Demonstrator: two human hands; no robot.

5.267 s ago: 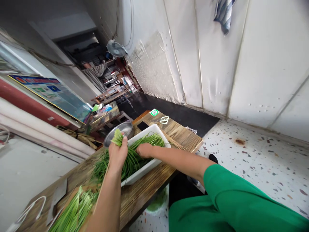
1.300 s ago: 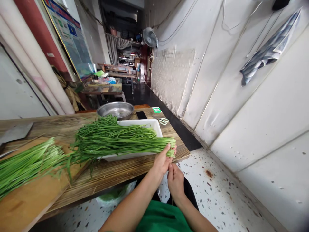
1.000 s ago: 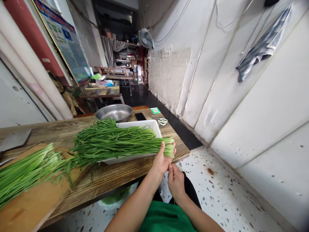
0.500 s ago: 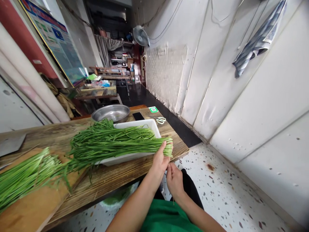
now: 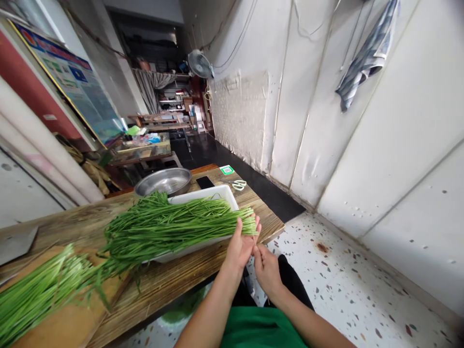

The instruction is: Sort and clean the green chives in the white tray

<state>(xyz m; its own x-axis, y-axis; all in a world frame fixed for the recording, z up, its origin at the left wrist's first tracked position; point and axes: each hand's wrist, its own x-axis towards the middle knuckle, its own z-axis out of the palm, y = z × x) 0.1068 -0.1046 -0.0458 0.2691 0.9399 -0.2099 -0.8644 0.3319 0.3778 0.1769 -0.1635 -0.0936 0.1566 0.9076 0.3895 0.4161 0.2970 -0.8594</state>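
Note:
A thick bunch of garlic chives (image 5: 174, 220) lies lengthwise in a white tray (image 5: 229, 193), its leafy end hanging over the left side. My left hand (image 5: 241, 246) is cupped round the pale cut ends at the right, thumb up on the near side and fingertips behind them. Just below, my right hand (image 5: 267, 268) is closed, thumb and forefinger pinched on a thin pale strand (image 5: 255, 238) by the left palm. How far the strand runs round the bunch is hidden. Another pile of chives (image 5: 47, 285) rests on a brown board (image 5: 68, 319) at the left.
On the wooden table (image 5: 159, 275) a steel basin (image 5: 163, 181), a black phone (image 5: 205, 182), white-handled scissors (image 5: 239, 185) and a green code card (image 5: 226, 169) stand beyond the tray. A broad metal blade (image 5: 18, 244) lies at the left. White wall panels (image 5: 362, 159) rise at the right.
The left hand's grip has loosened, its thumb lifting off the stalks and its fingers spreading. The right hand keeps its pinch close by. The view has tilted and shifted slightly.

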